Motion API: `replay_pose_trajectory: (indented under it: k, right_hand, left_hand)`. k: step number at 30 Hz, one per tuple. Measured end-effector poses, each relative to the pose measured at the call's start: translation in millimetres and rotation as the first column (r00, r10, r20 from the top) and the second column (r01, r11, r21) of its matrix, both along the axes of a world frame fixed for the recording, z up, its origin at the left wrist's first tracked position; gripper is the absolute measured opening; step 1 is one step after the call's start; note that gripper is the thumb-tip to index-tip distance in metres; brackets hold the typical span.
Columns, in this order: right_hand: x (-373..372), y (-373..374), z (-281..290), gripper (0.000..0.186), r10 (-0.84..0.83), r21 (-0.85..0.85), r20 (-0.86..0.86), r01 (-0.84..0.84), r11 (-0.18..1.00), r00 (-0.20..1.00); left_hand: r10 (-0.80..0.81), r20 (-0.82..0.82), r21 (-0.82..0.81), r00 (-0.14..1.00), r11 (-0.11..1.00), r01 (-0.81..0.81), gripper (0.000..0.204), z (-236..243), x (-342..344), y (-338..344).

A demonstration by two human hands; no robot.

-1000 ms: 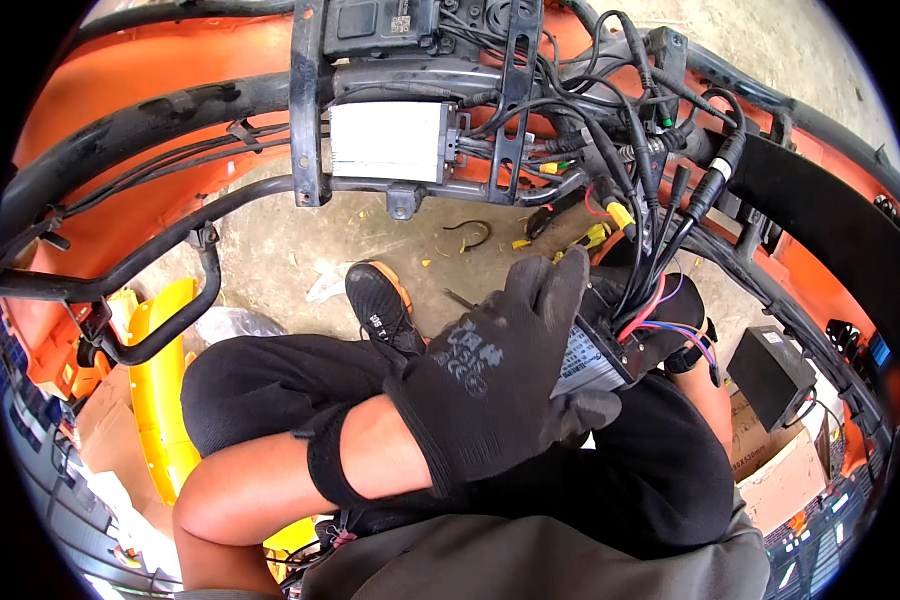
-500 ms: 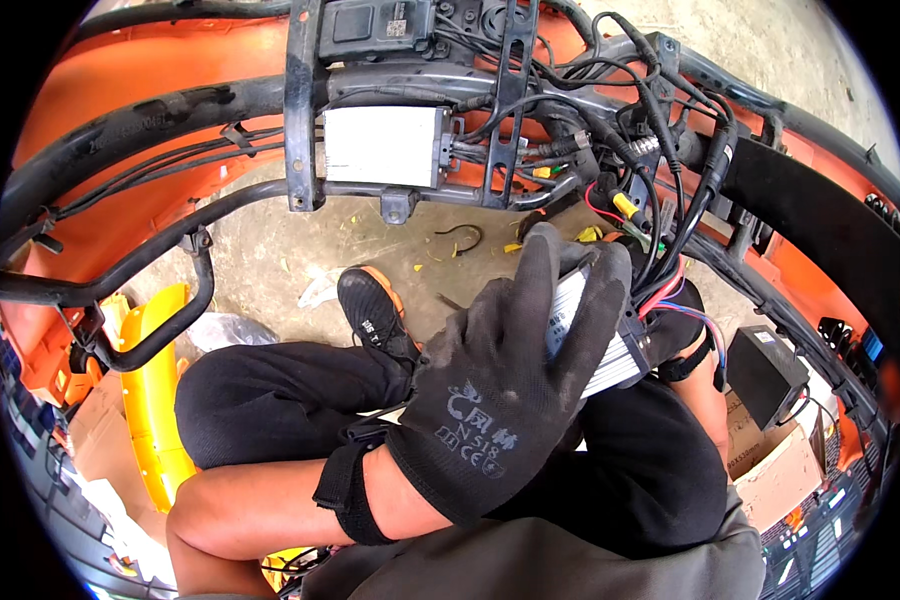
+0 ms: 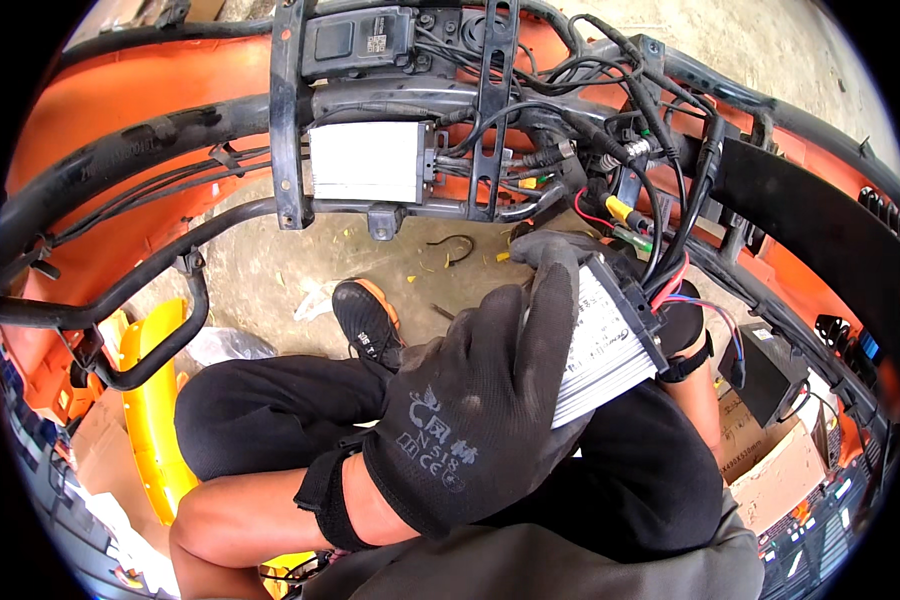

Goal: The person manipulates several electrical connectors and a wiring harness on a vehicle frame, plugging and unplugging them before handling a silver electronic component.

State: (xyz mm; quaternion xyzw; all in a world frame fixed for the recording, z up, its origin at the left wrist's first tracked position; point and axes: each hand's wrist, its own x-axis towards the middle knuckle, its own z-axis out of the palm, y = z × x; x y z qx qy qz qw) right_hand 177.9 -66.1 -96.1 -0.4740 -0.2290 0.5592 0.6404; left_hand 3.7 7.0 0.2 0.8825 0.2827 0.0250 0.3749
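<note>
Silver finned controller box (image 3: 610, 345) sits right of centre in the frame, over my lap, and my left hand (image 3: 480, 400) in its dark work glove lies across its near face, fingers (image 3: 555, 290) stretched up along it toward the upper middle of the frame. The hand looks pressed flat against the box more than curled round it; the thumb side is hidden, so I cannot tell whether I have it truly clamped or only steadied. My right hand (image 3: 685, 340) is almost wholly covered by the box: only a black wristband and a bit of forearm show at its right edge, so I cannot tell how that hand grips.

The box's long axis runs on a slant, from lower left up to upper right. Its upper right end carries the wire bundle (image 3: 670, 275), red, black and purple leads climbing toward the connectors (image 3: 625, 215) hanging from the frame above. So the cabled end points away from my left palm, toward the upper right, and the left hand is the nearer, plainer hold.

Above, in the upper middle, a second silver box (image 3: 370, 162) is mounted on the black tube frame (image 3: 150, 265) with orange body panels (image 3: 130, 90) behind. My shoe (image 3: 368, 322) rests on the concrete floor (image 3: 270, 270) left of centre, with a yellow panel (image 3: 150, 400) at lower left.
</note>
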Motion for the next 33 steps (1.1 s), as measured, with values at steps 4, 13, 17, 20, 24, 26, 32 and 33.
replay_pose_trajectory:
  k: [4, 13, 17, 20, 24, 26, 32, 33]
  right_hand:
    - [-14, 8, 0, 0.061, -0.006, 0.01, -0.02, 0.006, 1.0, 1.0]
    - [-7, 34, -13, 0.063, 0.064, 0.067, -0.047, -0.061, 0.996, 0.997]
    - [-1, 40, -19, 0.064, 0.06, 0.056, -0.031, -0.058, 0.997, 0.998]
    - [4, 48, -19, 0.065, 0.067, 0.097, -0.018, -0.065, 0.993, 0.998]
    - [-1, 56, -21, 0.066, 0.16, 0.173, 0.04, -0.165, 0.971, 0.986]
    - [4, 52, -15, 0.065, 0.146, 0.149, 0.05, -0.152, 0.977, 0.988]
    - [11, 49, -24, 0.065, 0.167, 0.179, 0.187, -0.201, 0.963, 0.968]
    - [9, 47, -24, 0.067, 0.139, 0.16, 0.185, -0.169, 0.973, 0.973]
  left_hand:
    - [0.026, 0.081, 0.071, 0.996, 0.997, -0.032, 0.079, -3, 6, 1]
    - [-0.056, -0.004, 0.333, 0.998, 0.941, 0.055, 0.069, 3, 25, -9]
    - [-0.089, 0.078, 0.338, 0.993, 0.94, 0.058, 0.06, -5, 27, -9]
    - [-0.075, 0.053, 0.289, 0.996, 0.956, 0.056, 0.067, -1, 31, -10]
    - [-0.064, -0.012, 0.304, 0.998, 0.95, 0.065, 0.083, -2, 22, -4]
    - [-0.085, 0.012, 0.296, 0.996, 0.952, 0.078, 0.084, 2, 23, -2]
    - [-0.091, 0.045, 0.246, 0.995, 0.966, 0.078, 0.086, 3, 23, -3]
    - [-0.087, 0.054, 0.251, 0.995, 0.965, 0.071, 0.086, 1, 22, -4]
